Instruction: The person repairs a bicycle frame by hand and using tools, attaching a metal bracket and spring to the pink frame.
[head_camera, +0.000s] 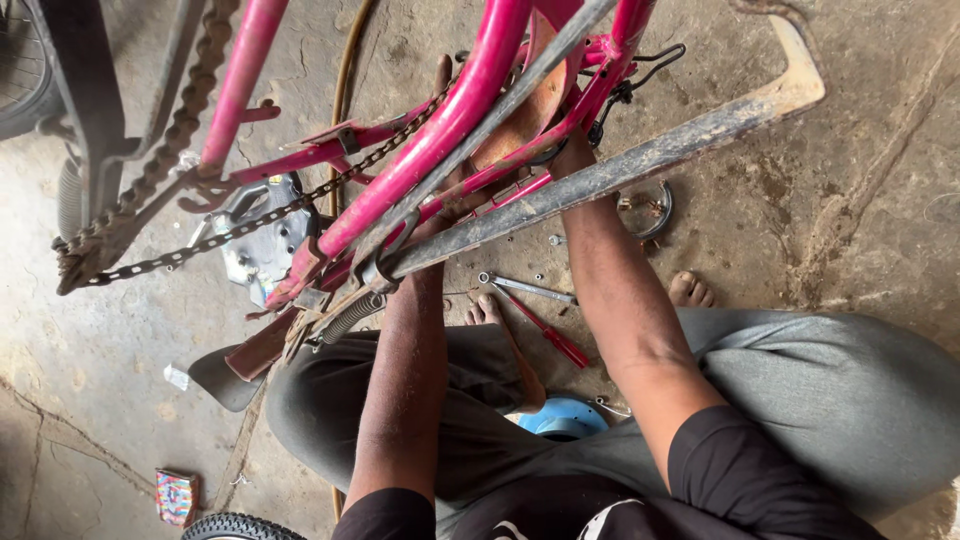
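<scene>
Pink bicycle frame (450, 120) sits right over your lap, upside-down or tilted, tubes crossing in front of both your forearms. Both your hands are up inside it. Left hand (445, 185) is mostly hidden behind the thick pink tube and a grey bar; a fingertip pokes up past the tube, but you can't tell if it grips anything. Right hand (572, 150) is tucked behind the pink stays next to a rusty brown mudguard (520, 115); grip state can't be told either.

Chain (250, 215) hangs slack, running off to the left of your left hand toward a rusty second chain (170, 130) on a dark frame. A muddy grey metal bar (640, 160) slants across just under your right hand. A coil spring (350, 315) sits below your left forearm.

On the concrete floor (860, 200) between your forearms: a spanner (525, 288) and a red-handled screwdriver (550, 335), close together. A small round metal part (650, 210) lies just right of your right wrist. A blue round container (562, 418) sits in your lap area between your knees, contents not visible. A small colourful packet (176, 495) lies well off to the lower left, near a tyre (235, 527).
</scene>
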